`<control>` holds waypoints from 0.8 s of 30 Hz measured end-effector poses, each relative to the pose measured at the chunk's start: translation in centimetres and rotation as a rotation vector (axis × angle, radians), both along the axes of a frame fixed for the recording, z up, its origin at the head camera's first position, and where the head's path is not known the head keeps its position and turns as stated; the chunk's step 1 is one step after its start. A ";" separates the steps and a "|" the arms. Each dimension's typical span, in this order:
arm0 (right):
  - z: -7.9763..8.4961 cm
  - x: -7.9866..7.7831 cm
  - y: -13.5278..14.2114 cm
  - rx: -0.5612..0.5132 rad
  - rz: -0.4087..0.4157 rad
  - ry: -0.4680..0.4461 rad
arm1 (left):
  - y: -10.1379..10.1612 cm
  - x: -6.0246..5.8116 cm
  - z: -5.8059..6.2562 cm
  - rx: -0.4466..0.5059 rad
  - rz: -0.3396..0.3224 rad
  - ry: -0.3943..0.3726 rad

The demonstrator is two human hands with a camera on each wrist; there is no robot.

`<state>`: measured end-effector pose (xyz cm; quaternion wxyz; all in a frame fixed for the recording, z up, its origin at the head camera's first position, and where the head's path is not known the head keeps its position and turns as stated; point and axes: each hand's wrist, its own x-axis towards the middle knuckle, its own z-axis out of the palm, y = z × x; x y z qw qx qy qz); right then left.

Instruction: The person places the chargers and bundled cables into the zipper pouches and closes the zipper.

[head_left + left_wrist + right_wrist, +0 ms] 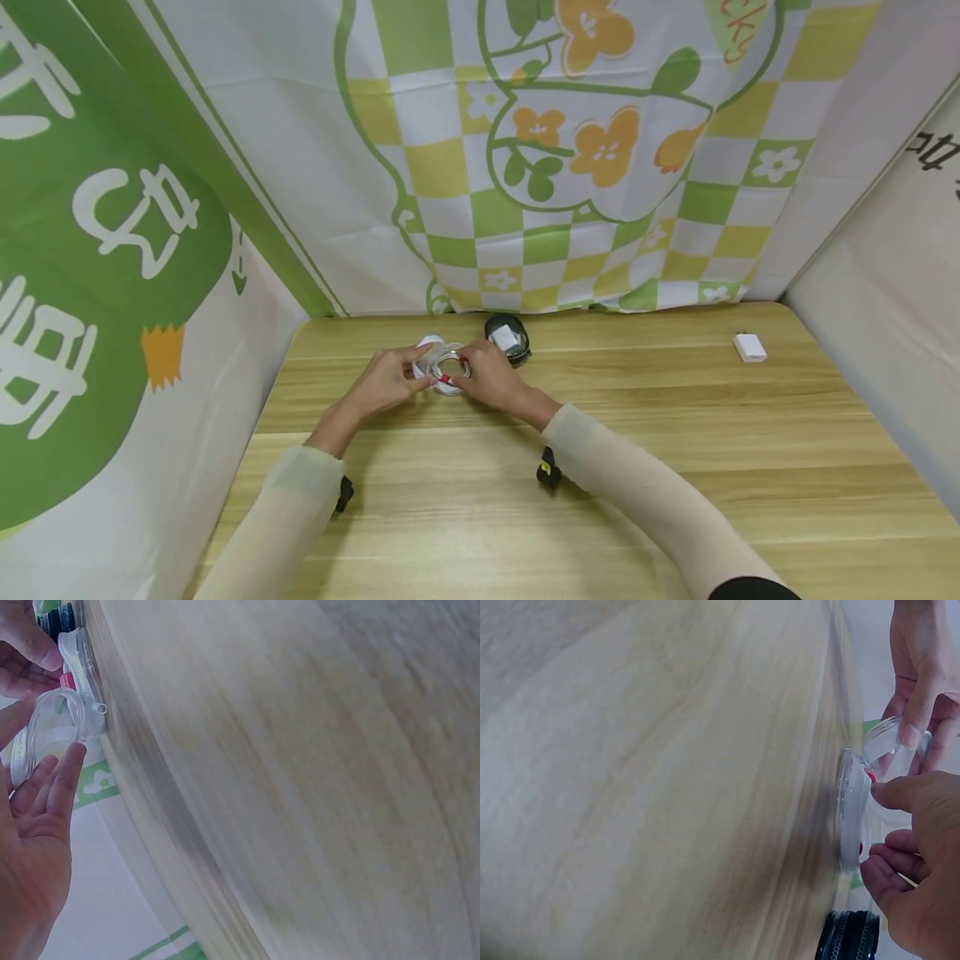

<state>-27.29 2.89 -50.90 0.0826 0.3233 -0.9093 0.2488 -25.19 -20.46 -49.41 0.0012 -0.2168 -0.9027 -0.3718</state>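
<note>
At the back of the table, a small round zip case [849, 817] with clear walls stands open. My left hand [384, 379] holds its raised clear lid [31, 742] between thumb and fingers. A coiled white cable [437, 365] with red ties lies at the case's lower half. Over it, my right hand [491, 375] pinches the coil near the ties, thumb on one side and fingers on the other. How far the coil sits inside the case is partly hidden by the fingers.
Just behind the right hand sits a round black case [517, 327], with a white charger plug [503, 337] in or on it. Another white charger [750, 347] lies far right. A printed curtain [525, 242] hangs along the table's back edge [637, 315].
</note>
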 end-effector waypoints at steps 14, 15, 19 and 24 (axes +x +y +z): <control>1.3 -0.1 1.8 -0.020 0.061 -0.037 | 0.3 -0.1 0.3 -0.040 -0.010 0.017; 1.4 -0.1 2.0 -0.025 0.060 -0.046 | 0.3 -0.1 0.3 -0.045 -0.011 0.021; 1.8 0.0 2.8 -0.030 0.063 -0.072 | 0.3 -0.2 0.5 -0.062 -0.008 0.030; 2.3 0.0 3.8 -0.043 0.094 -0.080 | 0.3 -0.2 0.5 -0.056 -0.006 0.019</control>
